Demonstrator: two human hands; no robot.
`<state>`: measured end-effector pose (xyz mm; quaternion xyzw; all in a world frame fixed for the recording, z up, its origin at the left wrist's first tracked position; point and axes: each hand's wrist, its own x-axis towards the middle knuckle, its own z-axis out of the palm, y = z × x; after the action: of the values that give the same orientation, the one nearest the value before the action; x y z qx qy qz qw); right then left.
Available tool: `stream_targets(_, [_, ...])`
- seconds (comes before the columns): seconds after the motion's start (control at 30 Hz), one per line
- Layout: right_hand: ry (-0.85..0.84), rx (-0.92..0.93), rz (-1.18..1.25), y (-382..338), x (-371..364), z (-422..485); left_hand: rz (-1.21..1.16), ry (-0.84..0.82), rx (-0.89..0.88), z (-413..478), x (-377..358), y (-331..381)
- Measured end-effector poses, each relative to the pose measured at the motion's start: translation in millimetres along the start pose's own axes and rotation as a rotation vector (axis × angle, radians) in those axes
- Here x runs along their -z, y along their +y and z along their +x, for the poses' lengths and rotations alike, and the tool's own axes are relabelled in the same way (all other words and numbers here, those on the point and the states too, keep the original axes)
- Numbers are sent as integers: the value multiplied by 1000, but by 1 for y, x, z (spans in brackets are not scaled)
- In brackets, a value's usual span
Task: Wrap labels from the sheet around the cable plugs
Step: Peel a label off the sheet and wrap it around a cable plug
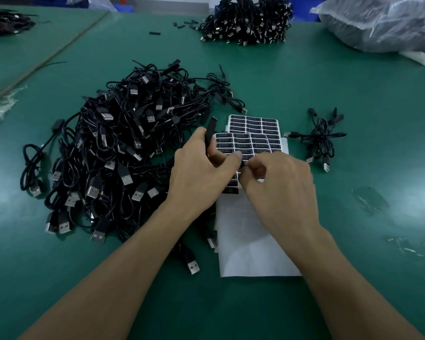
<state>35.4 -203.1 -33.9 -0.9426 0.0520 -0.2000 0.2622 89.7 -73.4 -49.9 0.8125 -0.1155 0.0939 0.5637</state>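
Note:
My left hand (199, 173) grips a long black cable plug (211, 133) that points up and away over the label sheet (249, 143). The sheet is white with rows of black labels; its near part (250, 241) is bare backing. My right hand (277, 185) hovers over the sheet's middle, its thumb and fingertips pinching a small black label (243, 165) right beside my left thumb. A second label sheet (253, 123) lies under the first, farther back.
A big heap of black USB cables (123, 148) lies left of the sheets on the green table (353, 266). A small bundle of cables (322, 141) sits to the right. Farther back are another cable pile (248, 20) and a plastic bag (383, 23).

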Motion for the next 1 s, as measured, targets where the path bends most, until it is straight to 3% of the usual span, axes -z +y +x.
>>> stream_targets(0.27, [-31, -363, 812, 9, 11, 13, -120, -129, 51, -2, 4, 6])
stream_targets(0.4, [-107, -429, 986, 8, 13, 13, -86, -103, -58, -2, 6, 6])
stream_targets(0.5, [-140, -446, 1077, 8, 14, 13, 15, -49, -168, 0, 8, 4])
stream_targets(1.0, [-101, -399, 1026, 11, 6, 13, -326, -271, 49, -3, 8, 8])
